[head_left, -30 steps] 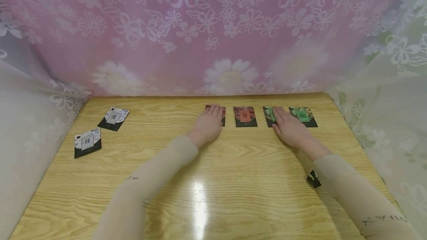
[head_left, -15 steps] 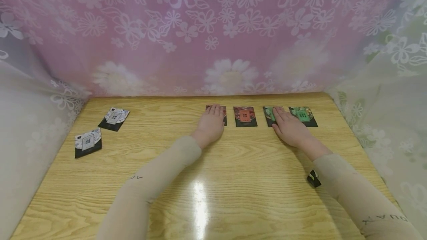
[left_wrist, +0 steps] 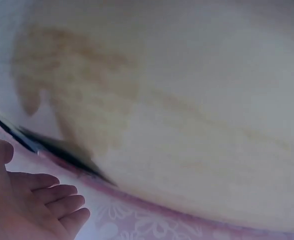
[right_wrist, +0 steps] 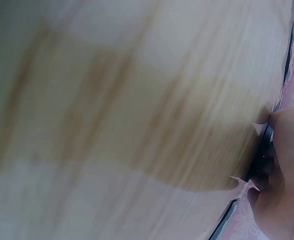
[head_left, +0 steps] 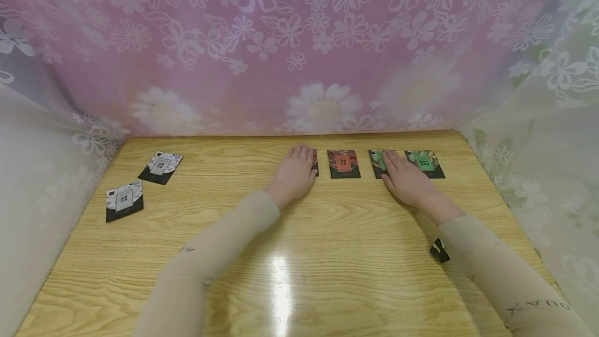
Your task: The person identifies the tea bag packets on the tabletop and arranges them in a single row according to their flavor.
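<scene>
In the head view my left hand (head_left: 292,173) lies with straight fingers over a red-and-black sachet (head_left: 315,164), hiding most of it. Right of it, a second red-and-black sachet (head_left: 343,164) lies flat and untouched. My right hand (head_left: 408,180) stretches its fingers over a green-and-black sachet (head_left: 376,164), whose left side shows. Another green-and-black sachet (head_left: 426,163) is just beyond that hand, partly covered by it. The left wrist view has the left hand (left_wrist: 34,200) near a thin dark sachet edge (left_wrist: 62,157). In the right wrist view, the right hand (right_wrist: 282,175) touches a dark sachet (right_wrist: 261,155).
Two white-and-black sachets, one farther back (head_left: 160,167) and one nearer (head_left: 124,201), lie askew at the left of the wooden table (head_left: 327,254). A small black object (head_left: 439,251) sits beside the right sleeve. Floral curtains (head_left: 299,56) border the table's back and sides.
My left hand has shifted very slightly over the red-and-black sachet, and less of its top edge shows. The right hand stays in place.
</scene>
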Tool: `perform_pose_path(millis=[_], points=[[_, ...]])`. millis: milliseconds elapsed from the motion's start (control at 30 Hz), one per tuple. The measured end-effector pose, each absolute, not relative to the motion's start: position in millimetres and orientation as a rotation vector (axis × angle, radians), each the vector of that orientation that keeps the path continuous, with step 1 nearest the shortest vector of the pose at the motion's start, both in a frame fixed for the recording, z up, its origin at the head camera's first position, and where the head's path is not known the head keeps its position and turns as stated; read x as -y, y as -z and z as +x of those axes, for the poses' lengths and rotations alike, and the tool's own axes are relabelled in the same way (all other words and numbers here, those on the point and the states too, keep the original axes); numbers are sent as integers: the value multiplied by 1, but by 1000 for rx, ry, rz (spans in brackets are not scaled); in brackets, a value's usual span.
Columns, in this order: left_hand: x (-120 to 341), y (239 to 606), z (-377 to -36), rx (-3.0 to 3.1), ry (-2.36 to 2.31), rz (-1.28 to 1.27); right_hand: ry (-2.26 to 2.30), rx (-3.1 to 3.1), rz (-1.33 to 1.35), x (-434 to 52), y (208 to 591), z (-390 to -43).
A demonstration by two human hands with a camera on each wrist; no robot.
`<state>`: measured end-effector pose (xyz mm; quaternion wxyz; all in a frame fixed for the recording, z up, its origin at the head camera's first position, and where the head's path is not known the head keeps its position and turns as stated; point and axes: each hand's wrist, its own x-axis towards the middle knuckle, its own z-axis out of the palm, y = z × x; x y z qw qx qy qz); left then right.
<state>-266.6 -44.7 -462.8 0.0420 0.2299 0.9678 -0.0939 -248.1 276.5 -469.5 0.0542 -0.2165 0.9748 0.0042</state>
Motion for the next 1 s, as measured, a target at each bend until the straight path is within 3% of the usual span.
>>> perform_pose_path(millis=[333,1000], points=[[92,446,-273,-3033,167,686,-23,-2958,-662,-277,467,-249],[258,437,-262,-3164,57,296,-9,-2958,-658,-277,468,-248]])
